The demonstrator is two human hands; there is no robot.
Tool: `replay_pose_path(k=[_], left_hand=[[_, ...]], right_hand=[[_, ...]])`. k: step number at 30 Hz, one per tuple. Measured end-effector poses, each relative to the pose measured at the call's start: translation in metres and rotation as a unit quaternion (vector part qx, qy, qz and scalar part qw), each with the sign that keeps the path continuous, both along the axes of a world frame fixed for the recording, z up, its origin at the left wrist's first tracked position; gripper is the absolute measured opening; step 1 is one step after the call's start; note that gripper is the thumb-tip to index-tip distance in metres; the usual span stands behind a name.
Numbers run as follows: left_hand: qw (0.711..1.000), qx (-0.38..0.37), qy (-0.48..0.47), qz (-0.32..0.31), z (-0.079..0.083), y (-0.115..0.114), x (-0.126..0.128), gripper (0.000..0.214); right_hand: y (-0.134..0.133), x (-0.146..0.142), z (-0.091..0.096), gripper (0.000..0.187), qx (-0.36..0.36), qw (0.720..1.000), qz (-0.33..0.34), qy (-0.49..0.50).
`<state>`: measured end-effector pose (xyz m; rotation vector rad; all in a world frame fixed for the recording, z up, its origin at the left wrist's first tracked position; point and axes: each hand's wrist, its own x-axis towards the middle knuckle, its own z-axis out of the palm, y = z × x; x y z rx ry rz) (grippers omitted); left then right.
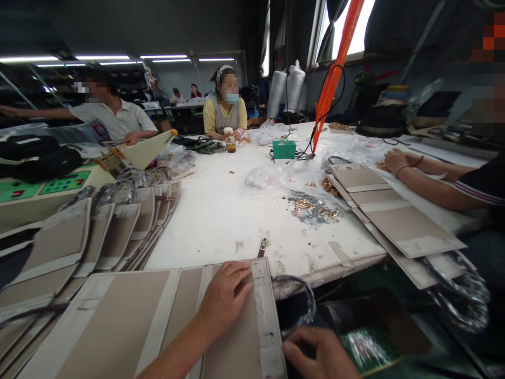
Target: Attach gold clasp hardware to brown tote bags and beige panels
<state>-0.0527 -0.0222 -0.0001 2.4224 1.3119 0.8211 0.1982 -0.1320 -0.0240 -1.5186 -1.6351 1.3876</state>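
A flat beige bag panel with pale strips across it lies at the table's near edge. A plastic-wrapped bag handle loops out from its right end. My left hand rests on the panel close to its far right corner, fingers bent over the surface and thumb a little apart. Beside the panel's right edge is my right hand, with fingers curled in; whether something small is between them is hidden. Just beyond the panel's far edge lies a small metal-ended tab.
Similar bag panels overlap at left; more panels lie at right near a co-worker's hands. Gold-coloured metal pieces lie on the white table. Further back are a green box, an orange-wrapped cable and a jar.
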Motion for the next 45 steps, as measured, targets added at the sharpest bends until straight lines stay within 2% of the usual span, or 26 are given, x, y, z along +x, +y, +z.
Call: replay_pose_path(k=[2, 4, 6, 9, 12, 16, 26, 32, 39, 45], left_hand=[[0.998, 0.025, 0.048, -0.015, -0.010, -0.013, -0.006, 0.038], [0.996, 0.037, 0.081, -0.009, -0.016, -0.020, -0.007, 0.046], [0.994, 0.039, 0.101, 0.003, -0.019, -0.022, -0.005, 0.047], [0.992, 0.026, 0.122, 0.012, -0.018, -0.023, -0.002, 0.050], [0.992, 0.006, 0.127, 0.015, -0.017, -0.024, 0.000, 0.055], [0.994, -0.012, 0.110, 0.020, -0.018, -0.024, -0.001, 0.057], [0.996, -0.012, 0.091, 0.020, -0.019, -0.017, -0.003, 0.056], [0.994, 0.025, 0.106, 0.016, -0.024, -0.012, -0.004, 0.055], [0.988, 0.070, 0.136, 0.015, -0.033, -0.010, -0.006, 0.051], [0.985, 0.073, 0.154, 0.008, -0.033, -0.007, -0.009, 0.053]], right_hand=[[0.019, 0.002, 0.015, 0.034, 0.114, 0.991, -0.019, -0.074], [0.042, -0.004, 0.028, 0.032, 0.213, 0.966, -0.013, -0.143], [0.065, -0.014, 0.038, 0.036, 0.256, 0.939, 0.021, -0.230], [0.089, -0.030, 0.043, 0.036, 0.256, 0.904, 0.071, -0.335], [0.095, -0.037, 0.039, 0.036, 0.256, 0.888, 0.085, -0.371], [0.094, -0.036, 0.035, 0.036, 0.245, 0.884, 0.086, -0.389], [0.101, -0.038, 0.038, 0.040, 0.228, 0.882, 0.106, -0.399], [0.104, -0.041, 0.043, 0.043, 0.227, 0.874, 0.136, -0.407], [0.113, -0.051, 0.051, 0.024, 0.256, 0.859, 0.177, -0.406], [0.119, -0.051, 0.052, 0.022, 0.261, 0.856, 0.187, -0.405]])
